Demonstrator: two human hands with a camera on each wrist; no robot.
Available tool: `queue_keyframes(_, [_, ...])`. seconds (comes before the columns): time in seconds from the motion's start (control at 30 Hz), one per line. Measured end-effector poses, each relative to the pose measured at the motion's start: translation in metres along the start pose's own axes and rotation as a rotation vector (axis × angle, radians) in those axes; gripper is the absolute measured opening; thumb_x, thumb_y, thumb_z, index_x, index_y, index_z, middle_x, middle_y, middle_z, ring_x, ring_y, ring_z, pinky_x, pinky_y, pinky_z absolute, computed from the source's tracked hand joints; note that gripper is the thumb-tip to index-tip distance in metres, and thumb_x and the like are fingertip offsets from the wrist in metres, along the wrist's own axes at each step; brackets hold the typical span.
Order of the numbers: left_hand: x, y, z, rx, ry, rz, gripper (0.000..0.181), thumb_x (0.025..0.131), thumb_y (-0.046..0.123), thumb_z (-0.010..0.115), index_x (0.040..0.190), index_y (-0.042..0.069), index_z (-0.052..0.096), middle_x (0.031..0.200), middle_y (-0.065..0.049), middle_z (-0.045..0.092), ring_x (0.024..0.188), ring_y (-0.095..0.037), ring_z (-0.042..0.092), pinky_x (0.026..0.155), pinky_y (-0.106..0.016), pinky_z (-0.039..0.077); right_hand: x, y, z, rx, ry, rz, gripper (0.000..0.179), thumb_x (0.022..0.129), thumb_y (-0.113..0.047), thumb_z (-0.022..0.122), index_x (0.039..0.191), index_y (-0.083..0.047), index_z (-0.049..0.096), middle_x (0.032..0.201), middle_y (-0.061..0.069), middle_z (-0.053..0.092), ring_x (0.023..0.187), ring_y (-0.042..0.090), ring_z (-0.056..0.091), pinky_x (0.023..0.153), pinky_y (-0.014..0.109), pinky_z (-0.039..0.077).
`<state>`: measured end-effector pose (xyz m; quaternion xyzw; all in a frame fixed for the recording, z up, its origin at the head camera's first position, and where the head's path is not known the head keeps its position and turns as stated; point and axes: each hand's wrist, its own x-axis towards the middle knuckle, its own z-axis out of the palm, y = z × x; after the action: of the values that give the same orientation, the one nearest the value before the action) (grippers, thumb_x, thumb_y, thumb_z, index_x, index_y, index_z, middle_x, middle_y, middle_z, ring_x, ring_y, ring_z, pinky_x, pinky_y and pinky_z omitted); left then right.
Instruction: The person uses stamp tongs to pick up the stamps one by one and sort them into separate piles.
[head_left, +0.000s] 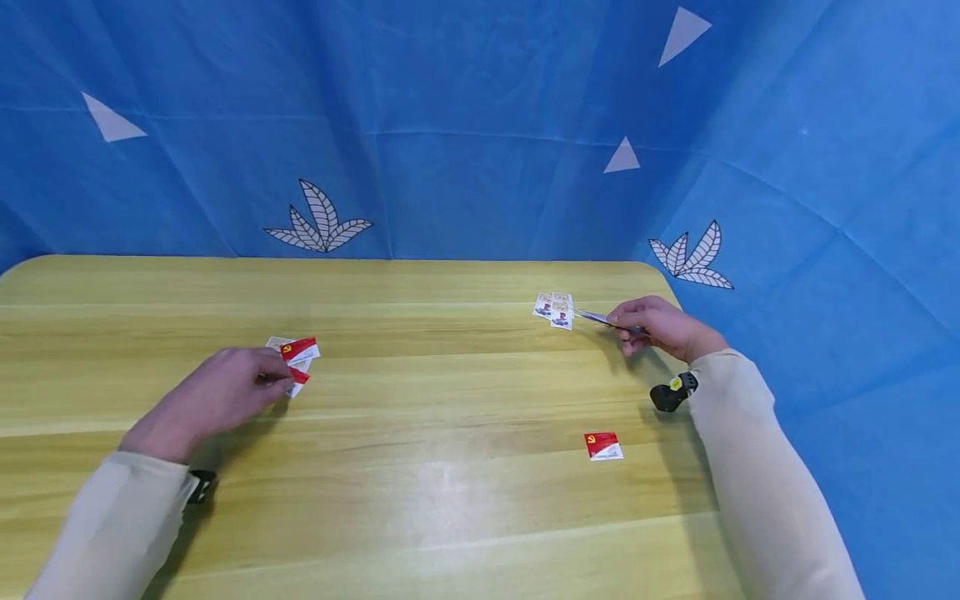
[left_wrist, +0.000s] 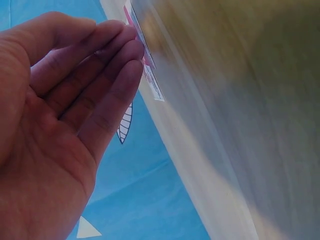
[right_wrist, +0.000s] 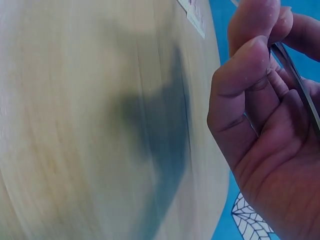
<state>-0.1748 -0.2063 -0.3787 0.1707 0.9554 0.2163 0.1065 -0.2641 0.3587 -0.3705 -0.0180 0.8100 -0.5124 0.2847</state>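
Observation:
At the left, the fingertips of my left hand (head_left: pixel 225 390) rest on a small overlapping group of red-and-white stamps (head_left: pixel 302 348) on the table. Its fingers are gently bent, with a gap between thumb and palm in the left wrist view, where the edges of the stamps (left_wrist: pixel 155 85) show past the fingertips. My right hand (head_left: pixel 663 325) pinches slim metal tweezers (head_left: pixel 596 317) between thumb and fingers. The tweezers' tips point left, right by a cluster of pale stamps (head_left: pixel 561 315) with small printed figures. In the right wrist view the tweezers' shank (right_wrist: pixel 300 85) runs back across the palm.
A single red-and-white stamp (head_left: pixel 603 446) lies on the wooden table (head_left: pixel 442 383), nearer to me on the right. Blue cloth (head_left: pixel 480 125) with white leaf and triangle prints hangs behind the table and along its right side.

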Motion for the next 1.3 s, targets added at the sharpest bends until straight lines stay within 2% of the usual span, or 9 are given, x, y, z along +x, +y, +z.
queue_keyframes(0.13, [-0.001, -0.001, 0.0, -0.001, -0.003, -0.002, 0.021, 0.085, 0.012, 0.076, 0.103, 0.002, 0.075, 0.11, -0.018, 0.066, 0.095, -0.036, 0.057, 0.084, -0.056, 0.048, -0.002, -0.005, 0.007, -0.011, -0.001, -0.005, 0.033, 0.104, -0.016, 0.048, 0.109, 0.016, 0.051, 0.073, 0.009, 0.052, 0.062, 0.019, 0.06, 0.069, 0.035, 0.054])
queue_keyframes(0.33, [-0.003, 0.0, 0.0, 0.007, -0.001, -0.023, 0.021, 0.086, 0.012, 0.075, 0.105, 0.003, 0.075, 0.109, -0.017, 0.066, 0.095, -0.035, 0.056, 0.079, -0.049, 0.049, -0.005, -0.015, 0.021, -0.001, 0.011, -0.071, 0.03, 0.103, -0.014, 0.05, 0.106, 0.015, 0.051, 0.073, 0.009, 0.051, 0.06, 0.02, 0.059, 0.065, 0.034, 0.053])
queue_keyframes(0.47, [-0.002, 0.0, 0.001, 0.01, 0.012, 0.003, 0.02, 0.086, 0.012, 0.075, 0.104, 0.003, 0.075, 0.106, -0.015, 0.067, 0.091, -0.032, 0.058, 0.077, -0.049, 0.049, -0.007, -0.02, 0.03, 0.004, 0.002, -0.116, 0.027, 0.102, -0.011, 0.049, 0.106, 0.016, 0.05, 0.073, 0.01, 0.051, 0.059, 0.019, 0.058, 0.063, 0.033, 0.054])
queue_keyframes(0.63, [-0.002, -0.001, 0.003, 0.027, 0.035, 0.035, 0.018, 0.085, 0.011, 0.076, 0.101, 0.002, 0.074, 0.101, -0.012, 0.069, 0.085, -0.028, 0.06, 0.077, -0.05, 0.05, -0.007, -0.025, 0.041, 0.015, -0.018, -0.149, 0.026, 0.102, -0.01, 0.05, 0.105, 0.017, 0.049, 0.073, 0.01, 0.05, 0.057, 0.018, 0.058, 0.06, 0.031, 0.053])
queue_keyframes(0.97, [-0.002, 0.0, 0.004, 0.031, 0.033, 0.029, 0.02, 0.085, 0.012, 0.077, 0.102, 0.002, 0.075, 0.107, -0.016, 0.067, 0.09, -0.032, 0.059, 0.08, -0.052, 0.05, -0.008, -0.04, 0.071, -0.012, -0.085, -0.199, 0.028, 0.102, -0.012, 0.05, 0.105, 0.016, 0.051, 0.073, 0.013, 0.051, 0.057, 0.02, 0.058, 0.06, 0.032, 0.052])
queue_keyframes(1.3, [-0.003, 0.0, 0.006, 0.025, 0.044, 0.026, 0.017, 0.087, 0.011, 0.074, 0.103, 0.003, 0.075, 0.107, -0.014, 0.068, 0.091, -0.031, 0.058, 0.08, -0.052, 0.049, 0.0, -0.053, 0.088, -0.042, -0.132, -0.248, 0.023, 0.102, -0.009, 0.047, 0.105, 0.013, 0.053, 0.072, 0.013, 0.052, 0.057, 0.021, 0.057, 0.059, 0.035, 0.051])
